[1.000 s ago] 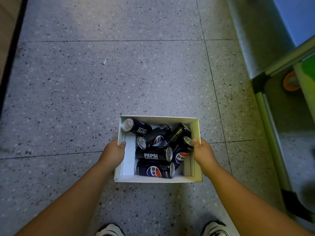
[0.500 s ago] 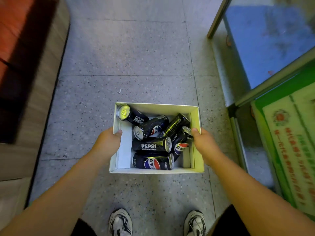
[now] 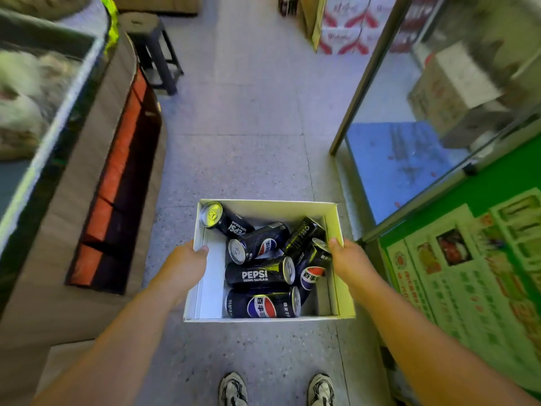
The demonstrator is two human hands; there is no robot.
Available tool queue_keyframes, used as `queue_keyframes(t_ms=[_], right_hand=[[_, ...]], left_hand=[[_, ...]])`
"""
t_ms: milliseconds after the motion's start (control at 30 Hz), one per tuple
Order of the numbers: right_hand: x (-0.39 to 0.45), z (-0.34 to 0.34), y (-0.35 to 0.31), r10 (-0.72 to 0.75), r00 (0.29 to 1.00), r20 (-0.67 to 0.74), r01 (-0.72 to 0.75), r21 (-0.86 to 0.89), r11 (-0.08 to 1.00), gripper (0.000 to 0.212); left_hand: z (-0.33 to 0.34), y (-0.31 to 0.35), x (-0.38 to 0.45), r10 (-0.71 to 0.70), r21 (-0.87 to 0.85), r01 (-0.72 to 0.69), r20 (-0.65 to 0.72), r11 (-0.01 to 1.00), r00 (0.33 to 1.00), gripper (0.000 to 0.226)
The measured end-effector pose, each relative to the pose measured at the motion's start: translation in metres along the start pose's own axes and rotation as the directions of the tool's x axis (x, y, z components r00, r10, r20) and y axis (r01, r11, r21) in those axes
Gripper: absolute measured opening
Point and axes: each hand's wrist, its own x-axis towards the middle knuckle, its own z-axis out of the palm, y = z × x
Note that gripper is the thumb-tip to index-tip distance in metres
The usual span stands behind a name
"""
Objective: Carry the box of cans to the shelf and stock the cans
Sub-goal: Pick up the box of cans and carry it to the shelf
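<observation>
A white open cardboard box (image 3: 268, 208) hangs above the speckled floor, held between my two hands. Several black Pepsi cans (image 3: 257, 273) lie loose on their sides inside it, piled toward the right. My left hand (image 3: 184, 266) grips the box's left wall, thumb hooked over the rim. My right hand (image 3: 349, 260) grips the right wall, thumb over the rim beside a can. The fingers under the box are hidden.
A wooden counter with a glass top (image 3: 67, 159) runs along the left. A dark stool (image 3: 155, 51) stands ahead on the left. A glass cabinet (image 3: 409, 148) and green poster panel (image 3: 474, 273) line the right. Red and white cartons (image 3: 345, 24) are stacked far ahead. My shoes (image 3: 234, 389) show below.
The view has tilted up and moved forward down the aisle: the counter, stool, cartons and glass cabinet have come into sight. Both hands keep the same hold on the box.
</observation>
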Motion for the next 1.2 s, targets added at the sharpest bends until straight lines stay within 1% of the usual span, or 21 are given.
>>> queue_keyframes(t_ms=[167,233,300,400,500,633,767,900,1033,1133,1200], right_hand=[[-0.038,-0.012,-0.065,-0.039,0.999,-0.027,0.04,0.013,0.999,0.041],[-0.042,-0.013,-0.084,-0.054,0.998,-0.036,0.054,0.007,0.998,0.04],[-0.039,-0.014,-0.103,-0.056,0.997,-0.055,0.056,-0.002,0.998,0.041],[-0.028,-0.015,-0.126,-0.057,0.996,-0.066,0.054,-0.033,0.998,0.044],[-0.008,-0.017,-0.149,-0.053,0.997,-0.061,0.051,-0.044,0.998,0.047],[0.038,-0.021,-0.185,-0.048,0.998,-0.048,0.047,-0.022,0.999,0.047],[0.098,-0.034,-0.231,-0.058,0.998,-0.023,0.058,0.002,0.998,0.045],[0.163,-0.05,-0.292,-0.078,0.997,0.022,0.077,0.024,0.997,0.041],[0.229,-0.058,-0.357,-0.088,0.996,0.02,0.087,0.013,0.996,0.041],[0.277,-0.055,-0.407,-0.106,0.994,0.014,0.106,-0.012,0.994,0.036],[0.313,-0.049,-0.441,-0.102,0.995,0.004,0.102,-0.017,0.995,0.033]], left_hand=[[-0.067,0.042,-0.007,0.045,0.033,-0.045,-0.014,0.998,0.999,0.02],[-0.083,0.053,-0.006,0.07,0.018,-0.069,-0.015,0.997,0.997,0.025],[-0.095,0.062,0.0,0.064,0.002,-0.064,0.0,0.998,0.998,0.032],[-0.108,0.079,0.015,0.064,-0.013,-0.064,0.021,0.998,0.998,0.037],[-0.117,0.103,0.039,0.042,0.027,-0.043,0.021,0.999,0.999,0.039],[-0.122,0.144,0.085,0.037,0.047,-0.038,0.017,0.998,0.999,0.044],[-0.12,0.191,0.133,0.027,0.04,-0.027,0.002,0.999,1.0,0.033],[-0.129,0.251,0.185,-0.002,0.039,0.003,-0.017,0.999,1.0,0.033],[-0.144,0.311,0.242,-0.017,-0.069,0.016,-0.013,0.998,1.0,0.031],[-0.159,0.345,0.298,-0.006,-0.039,0.005,-0.032,0.999,0.999,0.036],[-0.173,0.372,0.339,0.011,-0.015,-0.011,-0.022,1.0,1.0,0.033]])
